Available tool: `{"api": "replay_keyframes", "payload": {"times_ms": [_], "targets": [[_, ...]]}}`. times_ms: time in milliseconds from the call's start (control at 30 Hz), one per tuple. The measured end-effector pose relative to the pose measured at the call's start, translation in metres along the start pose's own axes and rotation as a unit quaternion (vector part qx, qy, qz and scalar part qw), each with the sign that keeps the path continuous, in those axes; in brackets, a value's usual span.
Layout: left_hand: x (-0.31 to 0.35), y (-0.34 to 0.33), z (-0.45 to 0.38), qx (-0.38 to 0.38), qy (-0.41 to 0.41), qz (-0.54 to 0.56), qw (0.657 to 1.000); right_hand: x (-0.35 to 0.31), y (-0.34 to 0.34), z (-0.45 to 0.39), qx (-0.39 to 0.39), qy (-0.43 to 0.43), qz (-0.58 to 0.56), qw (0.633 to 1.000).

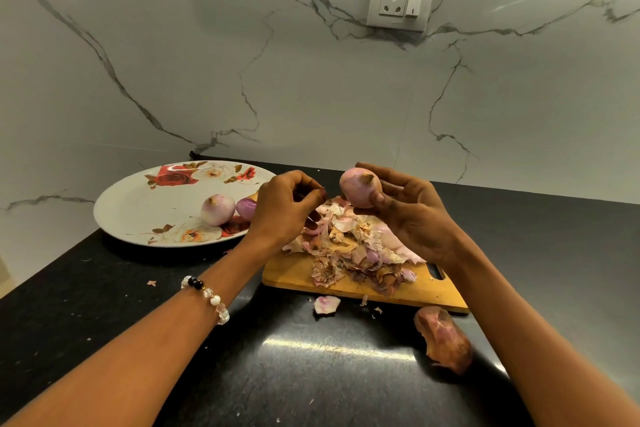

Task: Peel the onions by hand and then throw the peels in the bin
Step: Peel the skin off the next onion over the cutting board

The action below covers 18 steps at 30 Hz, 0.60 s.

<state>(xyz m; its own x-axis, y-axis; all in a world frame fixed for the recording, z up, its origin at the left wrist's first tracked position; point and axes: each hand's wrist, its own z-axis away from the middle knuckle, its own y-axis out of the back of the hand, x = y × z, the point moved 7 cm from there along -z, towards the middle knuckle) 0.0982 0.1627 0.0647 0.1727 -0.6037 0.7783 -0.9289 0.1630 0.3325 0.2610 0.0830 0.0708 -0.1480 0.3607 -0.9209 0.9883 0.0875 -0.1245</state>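
Right hand (412, 218) grip curled round peeled onion (360, 188), raised above cutting board (294, 270) so scraps drop onto peel pile (353, 253). Left hand (284, 208) fingertips pinched together, probably on peel sliver; unclear.

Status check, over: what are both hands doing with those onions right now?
Right hand holds a peeled onion above the cutting board. Left hand pinches a scrap of skin. Peel pile not yet binned; nothing in the way.
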Motion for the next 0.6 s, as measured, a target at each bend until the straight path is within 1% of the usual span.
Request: {"api": "replay_keyframes", "payload": {"times_ms": [100,167,233,333,467,600], "targets": [[0.003,0.003,-0.001,0.016,-0.025,0.0,1.0,0.002,0.001,-0.001,-0.008,-0.004,0.013,1.0],[0.011,0.004,0.001,0.017,-0.051,0.028,0.998,0.004,0.001,-0.001,-0.014,-0.006,0.035,0.999],[0.021,0.005,0.004,0.016,-0.097,0.033,0.995,0.006,0.001,-0.001,-0.011,-0.01,0.063,0.998],[0.032,0.003,0.007,0.001,-0.163,-0.004,0.987,0.005,0.002,0.0,-0.005,-0.01,0.109,0.994],[0.035,0.002,0.01,-0.011,-0.208,-0.043,0.977,0.008,0.002,0.001,-0.006,-0.022,0.155,0.988],[0.037,0.002,0.011,-0.016,-0.216,-0.054,0.975,0.01,0.001,0.002,-0.006,-0.03,0.178,0.984]]}}
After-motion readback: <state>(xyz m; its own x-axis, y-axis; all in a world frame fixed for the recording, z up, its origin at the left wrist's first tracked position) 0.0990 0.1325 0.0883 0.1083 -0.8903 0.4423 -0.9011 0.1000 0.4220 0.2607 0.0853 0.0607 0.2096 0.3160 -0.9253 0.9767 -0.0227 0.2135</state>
